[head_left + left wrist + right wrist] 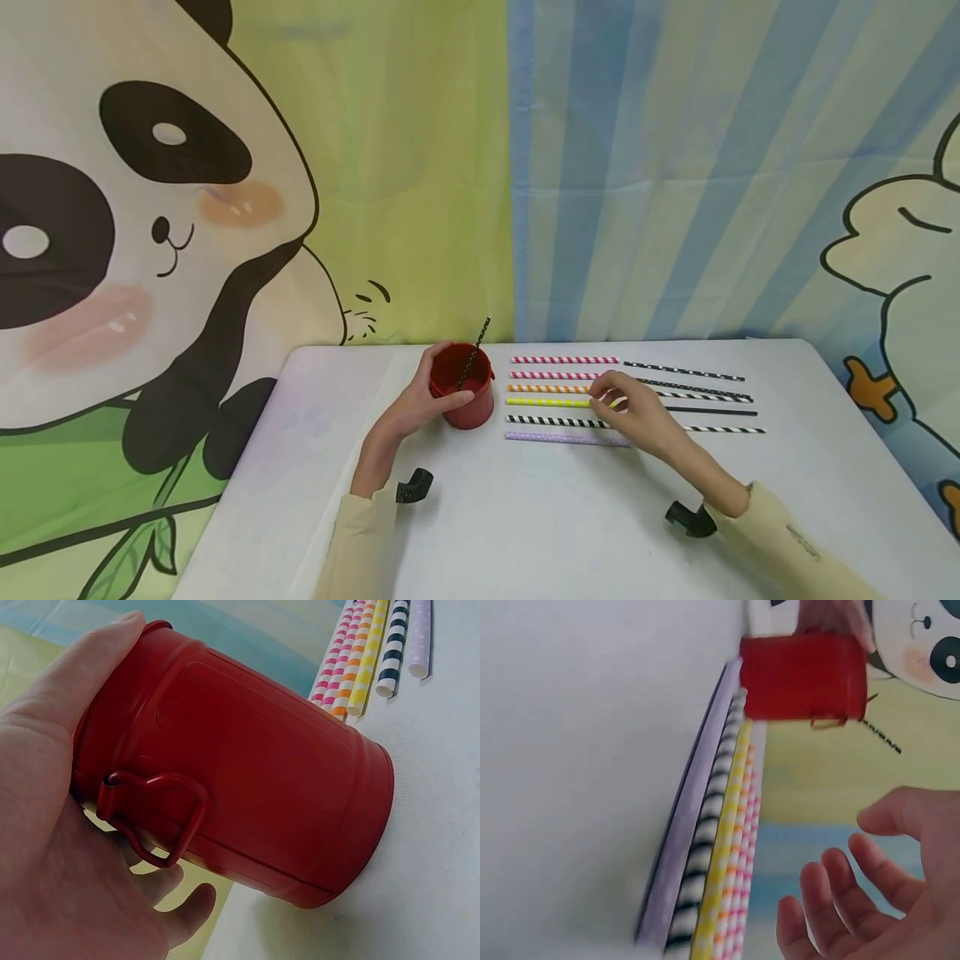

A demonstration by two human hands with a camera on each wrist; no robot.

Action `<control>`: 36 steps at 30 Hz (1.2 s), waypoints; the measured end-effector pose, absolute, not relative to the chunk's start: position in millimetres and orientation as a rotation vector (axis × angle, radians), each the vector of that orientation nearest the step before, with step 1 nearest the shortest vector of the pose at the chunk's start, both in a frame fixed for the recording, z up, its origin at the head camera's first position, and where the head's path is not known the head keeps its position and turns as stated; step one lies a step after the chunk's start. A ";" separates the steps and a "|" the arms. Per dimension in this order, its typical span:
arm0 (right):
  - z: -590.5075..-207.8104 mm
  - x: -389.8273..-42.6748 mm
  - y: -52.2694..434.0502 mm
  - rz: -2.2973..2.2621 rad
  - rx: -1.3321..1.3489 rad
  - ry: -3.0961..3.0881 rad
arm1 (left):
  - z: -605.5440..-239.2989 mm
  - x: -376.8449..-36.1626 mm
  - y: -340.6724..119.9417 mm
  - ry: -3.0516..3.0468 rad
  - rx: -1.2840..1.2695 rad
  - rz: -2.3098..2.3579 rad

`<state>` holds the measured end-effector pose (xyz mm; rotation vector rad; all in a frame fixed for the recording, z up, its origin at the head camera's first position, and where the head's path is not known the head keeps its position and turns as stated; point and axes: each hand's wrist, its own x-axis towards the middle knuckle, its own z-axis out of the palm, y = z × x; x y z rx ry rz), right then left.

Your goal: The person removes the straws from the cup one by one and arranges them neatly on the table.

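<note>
My left hand grips a small red metal bucket by its rim, thumb on the near side. One black straw with white dots leans inside, its top above the rim. Over the paper straws, my right hand hovers with loosely bent fingers; in the right wrist view thumb and fingertips are apart and hold nothing. Beneath or near it lie a yellow straw, an orange-striped straw, a black-and-white striped straw and a lavender dotted straw. The hand and forearm hide parts of some straws.
Two pink-striped straws lie farther back. To the right is a second column with a plain black straw and several black-and-white patterned ones. The white table ends at a printed curtain.
</note>
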<state>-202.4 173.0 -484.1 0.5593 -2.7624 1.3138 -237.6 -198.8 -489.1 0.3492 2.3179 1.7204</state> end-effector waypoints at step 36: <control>-471.2 -240.0 55.3 1.966 0.337 -2.508 | -489.1 -237.4 -198.6 2.314 0.351 1.728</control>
